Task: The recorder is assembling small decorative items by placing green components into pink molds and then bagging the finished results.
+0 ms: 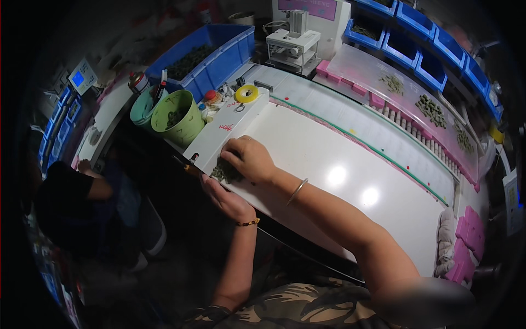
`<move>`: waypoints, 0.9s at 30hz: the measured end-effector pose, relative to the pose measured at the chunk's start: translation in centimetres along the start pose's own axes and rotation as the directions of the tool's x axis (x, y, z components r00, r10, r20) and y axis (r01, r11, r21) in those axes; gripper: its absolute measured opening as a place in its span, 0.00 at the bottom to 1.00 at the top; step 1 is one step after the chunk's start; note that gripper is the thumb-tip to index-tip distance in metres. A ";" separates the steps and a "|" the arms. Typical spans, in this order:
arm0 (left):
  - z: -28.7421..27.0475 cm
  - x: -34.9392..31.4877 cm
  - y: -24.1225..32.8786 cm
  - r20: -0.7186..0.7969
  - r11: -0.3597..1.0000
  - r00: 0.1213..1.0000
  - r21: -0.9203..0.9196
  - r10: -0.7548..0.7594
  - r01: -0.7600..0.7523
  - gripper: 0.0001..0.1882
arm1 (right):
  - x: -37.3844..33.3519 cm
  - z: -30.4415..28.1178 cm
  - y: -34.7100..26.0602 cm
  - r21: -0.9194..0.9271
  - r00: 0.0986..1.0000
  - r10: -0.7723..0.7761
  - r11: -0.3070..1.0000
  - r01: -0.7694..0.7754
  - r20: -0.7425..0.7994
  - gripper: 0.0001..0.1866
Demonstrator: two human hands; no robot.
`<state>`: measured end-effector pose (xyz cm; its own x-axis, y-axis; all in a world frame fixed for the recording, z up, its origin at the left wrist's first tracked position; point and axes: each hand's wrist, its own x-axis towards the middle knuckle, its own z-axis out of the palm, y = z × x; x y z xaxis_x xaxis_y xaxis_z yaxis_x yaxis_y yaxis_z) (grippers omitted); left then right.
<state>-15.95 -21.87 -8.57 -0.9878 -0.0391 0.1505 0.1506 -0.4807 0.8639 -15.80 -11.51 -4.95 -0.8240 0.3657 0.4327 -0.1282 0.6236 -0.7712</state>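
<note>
At the near left edge of the white worktable (329, 142) lies a small pile of tiny dark green-grey pieces (223, 173); their kind is too small to make out. My right hand (253, 158), with a bangle at the wrist, bends over this pile with curled fingers at its far side. What those fingertips may hold is hidden. Close by, my left hand (233, 202), wearing a beaded bracelet, is cupped at the table's edge just below the pile. Its fingers are stretched out and partly covered by the edge.
A white ledge (227, 129) carries a yellow tape roll (246, 94). Left of it stand a green bucket (178, 115) and a blue crate (219, 57). A conveyor strip (350, 131) runs behind, below blue bins (402, 46). Another person (82, 203) sits at left.
</note>
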 end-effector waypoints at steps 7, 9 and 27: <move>-0.6 0.5 -0.2 -0.044 0.989 0.999 0.150 0.027 -0.020 0.28 | -1.3 2.7 -1.7 0.028 0.998 -0.052 0.998 0.052 0.028 0.10; -0.9 0.4 -0.2 -0.078 0.993 0.996 0.106 -0.035 0.043 0.28 | -1.7 3.2 -2.2 0.048 0.996 -0.067 0.997 0.065 0.051 0.09; -3.2 -8.5 4.8 0.207 0.810 0.793 -0.001 -0.574 0.586 0.40 | -15.1 -5.1 -6.7 0.153 0.982 0.016 0.987 -0.045 0.188 0.12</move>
<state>-6.96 -26.69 -7.23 -0.8614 0.4260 -0.2767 -0.4572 -0.4127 0.7878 0.28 -17.67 -3.95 -0.9148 0.2393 0.3254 -0.1741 0.4935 -0.8522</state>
